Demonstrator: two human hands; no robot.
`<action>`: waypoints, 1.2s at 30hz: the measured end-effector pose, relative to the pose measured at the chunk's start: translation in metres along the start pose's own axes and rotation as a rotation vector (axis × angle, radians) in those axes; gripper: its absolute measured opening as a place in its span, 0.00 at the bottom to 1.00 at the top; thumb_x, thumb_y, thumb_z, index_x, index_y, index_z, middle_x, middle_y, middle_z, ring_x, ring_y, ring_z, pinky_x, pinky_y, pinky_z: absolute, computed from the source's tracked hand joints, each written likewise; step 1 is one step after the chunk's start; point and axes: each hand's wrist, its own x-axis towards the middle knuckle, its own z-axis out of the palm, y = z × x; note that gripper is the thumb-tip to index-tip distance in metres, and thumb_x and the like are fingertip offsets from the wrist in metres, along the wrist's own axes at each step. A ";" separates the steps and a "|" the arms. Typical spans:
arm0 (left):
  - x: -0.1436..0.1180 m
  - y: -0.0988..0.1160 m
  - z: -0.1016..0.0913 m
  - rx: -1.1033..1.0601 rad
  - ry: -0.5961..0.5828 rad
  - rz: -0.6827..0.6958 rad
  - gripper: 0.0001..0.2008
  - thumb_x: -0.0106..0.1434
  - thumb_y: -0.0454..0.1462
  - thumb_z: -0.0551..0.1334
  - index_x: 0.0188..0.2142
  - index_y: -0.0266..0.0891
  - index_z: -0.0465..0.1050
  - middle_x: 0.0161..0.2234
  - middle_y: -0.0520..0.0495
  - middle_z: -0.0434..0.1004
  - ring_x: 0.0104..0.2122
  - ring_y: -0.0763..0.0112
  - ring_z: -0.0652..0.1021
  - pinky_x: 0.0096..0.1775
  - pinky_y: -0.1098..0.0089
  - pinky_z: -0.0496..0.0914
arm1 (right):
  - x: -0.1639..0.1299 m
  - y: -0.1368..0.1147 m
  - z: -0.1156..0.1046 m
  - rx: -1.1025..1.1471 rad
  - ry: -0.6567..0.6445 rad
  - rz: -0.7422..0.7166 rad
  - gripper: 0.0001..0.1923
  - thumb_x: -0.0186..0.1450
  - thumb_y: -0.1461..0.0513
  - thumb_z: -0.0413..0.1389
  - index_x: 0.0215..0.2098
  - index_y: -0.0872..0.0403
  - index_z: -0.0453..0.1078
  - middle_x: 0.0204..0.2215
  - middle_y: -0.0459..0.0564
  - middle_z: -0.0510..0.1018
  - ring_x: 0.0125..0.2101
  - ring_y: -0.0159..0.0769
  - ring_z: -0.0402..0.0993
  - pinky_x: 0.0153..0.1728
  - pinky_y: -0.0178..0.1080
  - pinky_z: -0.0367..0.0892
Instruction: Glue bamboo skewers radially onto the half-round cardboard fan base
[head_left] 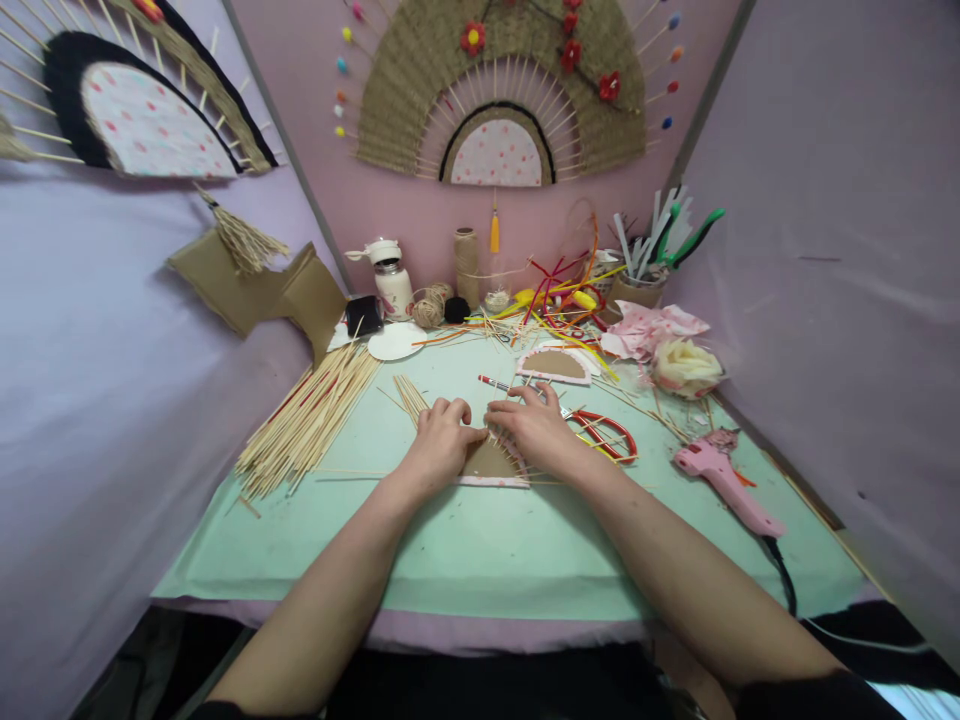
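Note:
A cardboard half-circle [487, 460] with a pink-spotted white fabric edge lies flat before me, thin wooden sticks fanning out from it. My left hand [442, 440] is over its left part, fingers curled and thumb pressed at its upper edge. My right hand [536, 425] bends over the upper right edge among the sticks, its fingertips close to my left thumb. What the right fingertips pinch is hidden. Red-handled scissors [611, 437] lie beside my right hand under some sticks. A pen [493, 383] lies just beyond the hands.
Left is a big pile of wooden sticks [311, 425]. A second half-circle [555, 364] lies behind my hands. A pink glue gun [727, 482] with a black cord rests right. Along the back stand a white bottle [394, 285], twine [429, 308], pipe cleaners [559, 290] and a tool cup [637, 290].

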 end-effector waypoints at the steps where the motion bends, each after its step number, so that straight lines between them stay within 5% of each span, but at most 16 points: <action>1: 0.000 0.000 0.000 0.000 -0.002 -0.001 0.14 0.71 0.42 0.56 0.42 0.53 0.82 0.45 0.44 0.69 0.47 0.58 0.64 0.43 0.60 0.57 | 0.000 0.000 0.000 0.001 0.001 -0.001 0.13 0.71 0.61 0.51 0.48 0.43 0.76 0.53 0.46 0.79 0.58 0.48 0.60 0.59 0.56 0.38; 16: 0.003 0.000 0.003 -0.043 0.056 -0.020 0.15 0.70 0.35 0.55 0.42 0.50 0.82 0.44 0.43 0.70 0.47 0.58 0.64 0.45 0.59 0.59 | 0.001 0.000 0.000 0.004 -0.004 0.018 0.13 0.71 0.61 0.51 0.49 0.44 0.75 0.55 0.46 0.78 0.59 0.48 0.61 0.60 0.58 0.41; 20: 0.006 -0.002 0.007 -0.082 0.131 -0.072 0.16 0.67 0.31 0.59 0.48 0.49 0.80 0.46 0.43 0.71 0.48 0.58 0.65 0.47 0.58 0.61 | 0.002 0.003 0.004 0.010 0.071 0.022 0.18 0.69 0.64 0.53 0.55 0.45 0.72 0.60 0.47 0.74 0.59 0.49 0.61 0.60 0.58 0.41; 27: 0.004 -0.005 0.013 -0.043 0.157 -0.010 0.18 0.68 0.32 0.57 0.50 0.53 0.79 0.45 0.43 0.71 0.47 0.57 0.65 0.44 0.59 0.61 | 0.001 0.009 0.004 -0.001 0.127 0.053 0.17 0.68 0.68 0.51 0.50 0.46 0.75 0.57 0.45 0.77 0.57 0.48 0.62 0.59 0.57 0.41; 36: 0.004 -0.006 0.016 0.011 0.118 0.016 0.17 0.70 0.34 0.55 0.48 0.53 0.80 0.45 0.42 0.69 0.45 0.58 0.65 0.42 0.59 0.60 | 0.001 0.027 -0.003 0.031 0.311 0.261 0.21 0.67 0.70 0.47 0.48 0.47 0.77 0.50 0.48 0.81 0.51 0.47 0.65 0.53 0.52 0.45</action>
